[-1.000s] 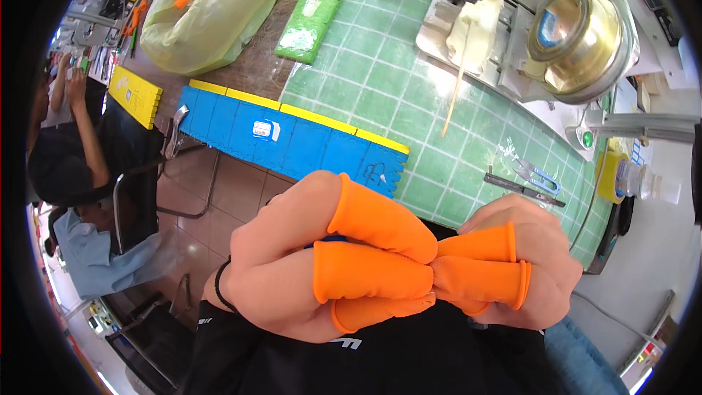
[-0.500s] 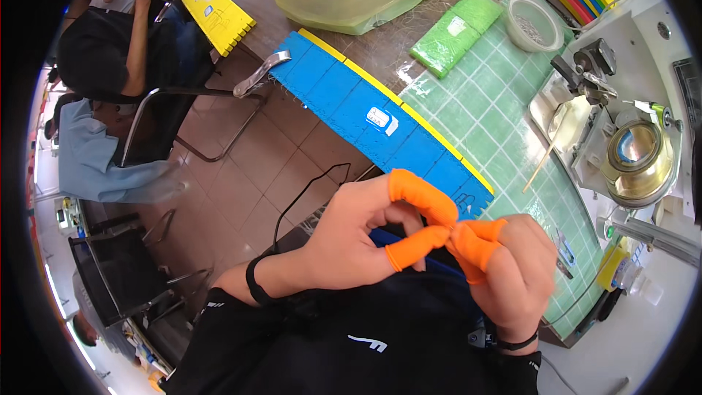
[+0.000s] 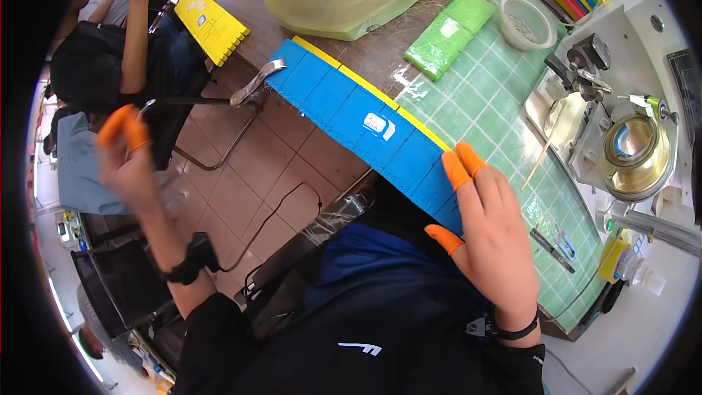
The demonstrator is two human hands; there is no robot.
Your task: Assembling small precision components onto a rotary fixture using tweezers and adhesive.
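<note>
My left hand [image 3: 130, 157] is stretched far out to the left, away from the table and smeared by motion. Its orange-capped thumb and finger are pinched together, and what they hold, if anything, cannot be made out. On the other side, my right hand [image 3: 493, 241] lies open with its fingers apart. Orange finger cots cover its thumb and two fingers. Its fingertips rest at the right end of a long blue board [image 3: 344, 110] with a yellow rear edge and a white label, set along the table's near edge.
A pale yellow plastic bag [image 3: 322, 0] and a green packet [image 3: 450, 33] sit on the table. Farther right are a bowl [image 3: 528, 22], tweezers [image 3: 552, 250] and a machine with a brass-coloured bowl [image 3: 632, 153]. A co-worker [image 3: 88, 66] sits at the left beside a yellow board [image 3: 212, 25].
My hands, which met fingertip to fingertip before my body, have parted. The left has swung far left; the right has opened and come down onto the blue board's end.
</note>
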